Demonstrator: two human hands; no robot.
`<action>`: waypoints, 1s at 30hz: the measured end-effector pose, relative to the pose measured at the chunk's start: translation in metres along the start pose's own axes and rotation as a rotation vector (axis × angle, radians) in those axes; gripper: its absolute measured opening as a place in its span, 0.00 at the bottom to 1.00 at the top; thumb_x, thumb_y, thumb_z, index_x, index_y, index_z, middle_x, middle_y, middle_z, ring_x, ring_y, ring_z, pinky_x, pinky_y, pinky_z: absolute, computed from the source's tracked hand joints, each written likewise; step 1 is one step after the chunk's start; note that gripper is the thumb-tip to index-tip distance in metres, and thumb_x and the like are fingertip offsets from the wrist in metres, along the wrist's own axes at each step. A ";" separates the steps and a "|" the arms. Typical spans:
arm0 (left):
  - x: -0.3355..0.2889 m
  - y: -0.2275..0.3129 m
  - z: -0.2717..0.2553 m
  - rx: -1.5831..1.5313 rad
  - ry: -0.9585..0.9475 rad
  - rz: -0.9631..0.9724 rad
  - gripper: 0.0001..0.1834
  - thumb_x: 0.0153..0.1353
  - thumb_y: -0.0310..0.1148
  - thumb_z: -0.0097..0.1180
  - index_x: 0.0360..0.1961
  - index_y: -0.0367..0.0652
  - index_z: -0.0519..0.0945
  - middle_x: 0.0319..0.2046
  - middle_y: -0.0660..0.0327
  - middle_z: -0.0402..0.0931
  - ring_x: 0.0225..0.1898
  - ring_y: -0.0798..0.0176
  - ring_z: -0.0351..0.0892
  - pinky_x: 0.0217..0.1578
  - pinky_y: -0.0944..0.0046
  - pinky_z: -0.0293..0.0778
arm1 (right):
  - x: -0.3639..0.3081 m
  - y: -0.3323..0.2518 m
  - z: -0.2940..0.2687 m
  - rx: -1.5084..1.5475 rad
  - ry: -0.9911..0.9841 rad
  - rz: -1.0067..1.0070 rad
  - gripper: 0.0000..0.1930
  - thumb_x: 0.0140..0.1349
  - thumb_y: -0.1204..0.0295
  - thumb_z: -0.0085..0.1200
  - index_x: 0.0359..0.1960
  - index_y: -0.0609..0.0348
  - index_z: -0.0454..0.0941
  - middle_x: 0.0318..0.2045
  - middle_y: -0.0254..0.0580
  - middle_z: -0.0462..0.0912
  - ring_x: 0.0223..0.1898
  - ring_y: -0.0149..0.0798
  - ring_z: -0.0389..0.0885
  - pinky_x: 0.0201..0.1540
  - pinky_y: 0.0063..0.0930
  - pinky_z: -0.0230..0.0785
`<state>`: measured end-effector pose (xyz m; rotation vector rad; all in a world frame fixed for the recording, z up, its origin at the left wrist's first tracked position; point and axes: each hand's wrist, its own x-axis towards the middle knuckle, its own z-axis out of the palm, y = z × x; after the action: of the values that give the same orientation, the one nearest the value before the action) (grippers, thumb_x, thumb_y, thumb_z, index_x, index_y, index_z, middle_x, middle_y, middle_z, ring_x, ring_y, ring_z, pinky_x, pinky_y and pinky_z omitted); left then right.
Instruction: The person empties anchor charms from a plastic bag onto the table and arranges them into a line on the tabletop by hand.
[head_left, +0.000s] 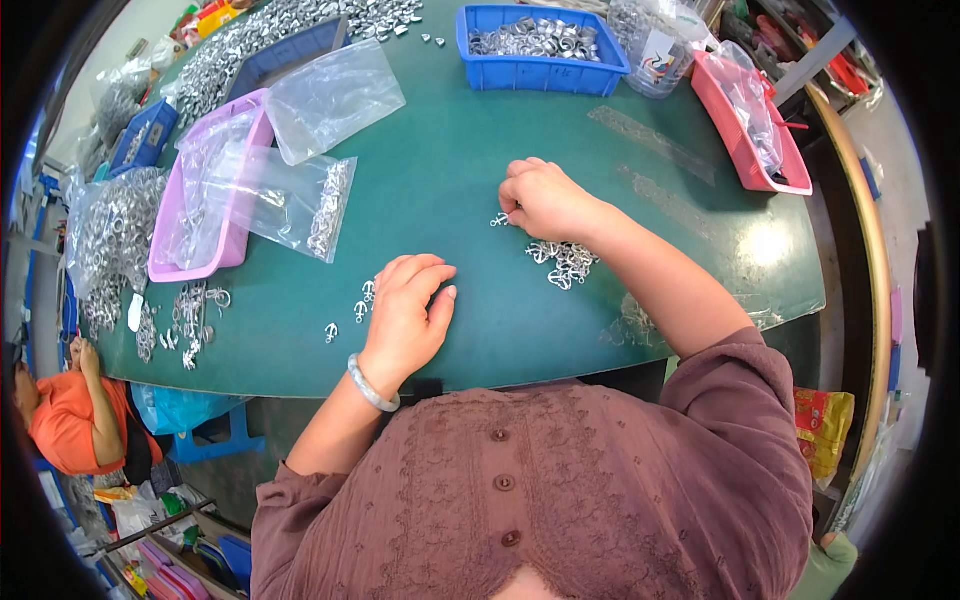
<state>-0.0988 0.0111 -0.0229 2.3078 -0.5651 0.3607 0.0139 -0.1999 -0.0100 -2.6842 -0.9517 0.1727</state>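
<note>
Small silver anchor charms lie on the green tabletop (450, 340). My right hand (548, 202) is closed, with its fingertips pinched at the edge of one anchor charm (499, 219). Just below that hand, toward me, is a loose pile of anchor charms (563, 265). My left hand (405, 310), with a pale bangle (372, 386) at the wrist, rests on the table with its thumb apart from the fingers. A few anchor charms (361, 311) lie along its left side, partly hidden by it, and a single anchor charm (331, 333) sits farther left.
A pink-purple basket (236, 238) and a clear bag of silver charms (328, 205) stand at left. Far back are a blue bin (545, 75) of metal parts and a plastic jar (655, 62). A red basket (745, 165) is at right. A person in orange (75, 425) sits at far left.
</note>
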 end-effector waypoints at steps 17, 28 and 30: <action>0.003 0.011 0.009 -0.374 0.014 -0.248 0.14 0.53 0.27 0.53 0.42 0.36 0.73 0.35 0.57 0.75 0.35 0.63 0.74 0.38 0.66 0.70 | -0.014 -0.037 -0.011 0.438 -0.090 0.022 0.06 0.47 0.75 0.54 0.24 0.62 0.70 0.22 0.47 0.74 0.26 0.47 0.73 0.29 0.36 0.65; 0.008 0.017 0.007 -1.354 -0.188 -0.788 0.10 0.60 0.27 0.46 0.43 0.36 0.71 0.32 0.58 0.76 0.33 0.66 0.76 0.36 0.68 0.74 | -0.032 -0.028 -0.013 0.472 0.257 -0.068 0.07 0.49 0.72 0.54 0.29 0.62 0.75 0.25 0.44 0.77 0.29 0.43 0.76 0.32 0.32 0.68; 0.009 0.018 0.007 -1.361 -0.193 -0.795 0.11 0.60 0.27 0.46 0.44 0.36 0.71 0.33 0.57 0.76 0.34 0.65 0.77 0.37 0.66 0.75 | -0.030 -0.010 -0.008 0.122 0.366 -0.028 0.08 0.49 0.70 0.56 0.28 0.60 0.76 0.29 0.43 0.76 0.36 0.45 0.74 0.38 0.36 0.66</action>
<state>-0.0990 -0.0084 -0.0135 1.0550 0.1041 -0.5137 -0.0139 -0.2132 0.0009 -2.4706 -0.8332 -0.2505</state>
